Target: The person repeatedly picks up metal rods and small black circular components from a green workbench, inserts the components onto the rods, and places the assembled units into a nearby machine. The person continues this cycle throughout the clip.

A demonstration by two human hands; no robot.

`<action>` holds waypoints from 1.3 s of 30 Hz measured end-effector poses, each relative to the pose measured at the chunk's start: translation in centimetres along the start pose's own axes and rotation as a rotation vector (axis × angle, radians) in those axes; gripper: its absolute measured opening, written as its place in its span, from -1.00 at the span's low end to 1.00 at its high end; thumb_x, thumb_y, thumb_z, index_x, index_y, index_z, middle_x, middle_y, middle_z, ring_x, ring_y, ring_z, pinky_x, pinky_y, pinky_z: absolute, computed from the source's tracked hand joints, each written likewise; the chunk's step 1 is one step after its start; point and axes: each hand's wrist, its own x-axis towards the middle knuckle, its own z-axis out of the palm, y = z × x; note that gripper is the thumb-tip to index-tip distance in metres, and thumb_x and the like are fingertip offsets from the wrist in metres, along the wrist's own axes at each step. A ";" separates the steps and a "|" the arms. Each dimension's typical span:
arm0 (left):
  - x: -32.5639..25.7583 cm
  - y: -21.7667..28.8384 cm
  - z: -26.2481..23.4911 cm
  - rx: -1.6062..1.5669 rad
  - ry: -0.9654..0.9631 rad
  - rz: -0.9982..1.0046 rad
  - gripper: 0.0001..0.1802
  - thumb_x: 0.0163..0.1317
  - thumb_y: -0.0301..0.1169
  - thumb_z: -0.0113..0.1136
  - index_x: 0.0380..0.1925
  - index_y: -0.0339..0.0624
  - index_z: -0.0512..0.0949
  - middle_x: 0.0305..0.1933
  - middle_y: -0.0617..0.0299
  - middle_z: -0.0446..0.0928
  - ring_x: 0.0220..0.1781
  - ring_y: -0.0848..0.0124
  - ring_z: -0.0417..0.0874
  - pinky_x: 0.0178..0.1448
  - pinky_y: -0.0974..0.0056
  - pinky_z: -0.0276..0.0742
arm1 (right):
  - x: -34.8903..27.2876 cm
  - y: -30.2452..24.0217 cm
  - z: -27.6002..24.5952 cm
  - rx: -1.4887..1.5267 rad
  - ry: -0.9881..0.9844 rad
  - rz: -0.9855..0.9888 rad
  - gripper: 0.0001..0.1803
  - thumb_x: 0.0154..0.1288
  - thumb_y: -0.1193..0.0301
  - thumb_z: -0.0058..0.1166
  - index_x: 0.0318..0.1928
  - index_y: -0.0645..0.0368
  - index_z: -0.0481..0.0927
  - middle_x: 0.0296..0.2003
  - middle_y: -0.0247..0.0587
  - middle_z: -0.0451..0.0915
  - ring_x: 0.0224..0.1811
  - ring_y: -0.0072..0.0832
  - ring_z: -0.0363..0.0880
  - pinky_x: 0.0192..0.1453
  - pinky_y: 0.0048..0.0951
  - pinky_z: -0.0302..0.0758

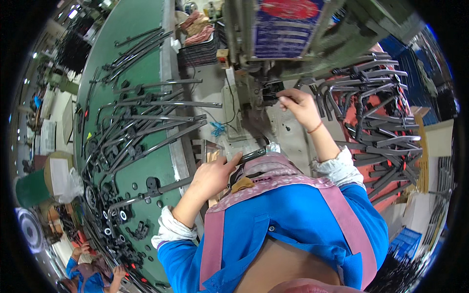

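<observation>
A long black metal tube (171, 187) passes under my left hand (213, 175), which grips it with the index finger laid along it. One end reaches over the green belt; the other, a dark fitting (255, 155), lies at my apron's front. A black clamp-like piece (153, 185) sits on the tube above the belt. My right hand (300, 108) is raised beside the dark working head (261, 90) of a machine. Its thumb and fingertips are pinched together. Whatever they hold, if anything, is too small to make out.
More black tubes (146, 122) lie on the green conveyor belt (141, 53) at left, with small black parts and rings (115, 229). Bent black tubes (381, 122) pile on a red surface at right. A black crate (200, 52) stands far back. Another person (93, 271) works lower left.
</observation>
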 end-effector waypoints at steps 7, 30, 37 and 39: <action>0.8 2.6 2.4 -0.174 0.030 0.050 -0.42 0.31 -0.36 0.08 0.35 0.12 0.29 -0.33 0.02 0.53 -0.36 -0.05 0.63 -0.32 -0.02 0.57 | 2.0 0.8 2.1 0.089 0.015 -0.027 -0.78 0.34 0.48 0.12 -0.10 0.38 0.63 -0.36 -0.24 0.65 -0.43 -0.63 0.58 -0.30 -0.56 0.54; 5.8 5.7 9.2 -0.553 0.132 0.003 -0.50 0.37 -0.48 0.01 0.33 -0.10 0.32 -0.06 -0.29 0.54 -0.03 -0.12 0.60 0.07 0.17 0.49 | -4.7 -0.4 -6.2 -0.708 -0.433 -0.150 -0.61 0.16 0.10 0.16 -0.28 0.20 0.65 -0.30 -0.02 0.66 -0.16 -0.03 0.63 -0.06 -0.10 0.56; 9.2 7.9 10.9 -0.455 -0.063 -0.051 -0.50 0.38 -0.48 -0.01 0.33 -0.19 0.31 -0.29 -0.20 0.48 -0.29 0.04 0.55 -0.16 0.20 0.48 | -12.8 2.4 -33.1 -0.931 0.529 0.278 -0.72 0.16 0.22 0.14 -0.33 0.19 0.69 -0.41 0.05 0.64 -0.31 -0.08 0.65 -0.18 -0.17 0.56; 10.5 9.1 10.2 -0.629 -0.158 -0.098 -0.41 0.32 -0.50 0.09 0.36 -0.21 0.28 -0.28 0.05 0.49 -0.29 0.35 0.52 -0.14 0.31 0.46 | -15.4 6.1 -39.9 -0.885 0.687 0.412 -0.71 0.19 0.26 0.17 -0.29 0.28 0.67 -0.40 -0.06 0.69 -0.32 -0.24 0.69 -0.17 -0.31 0.57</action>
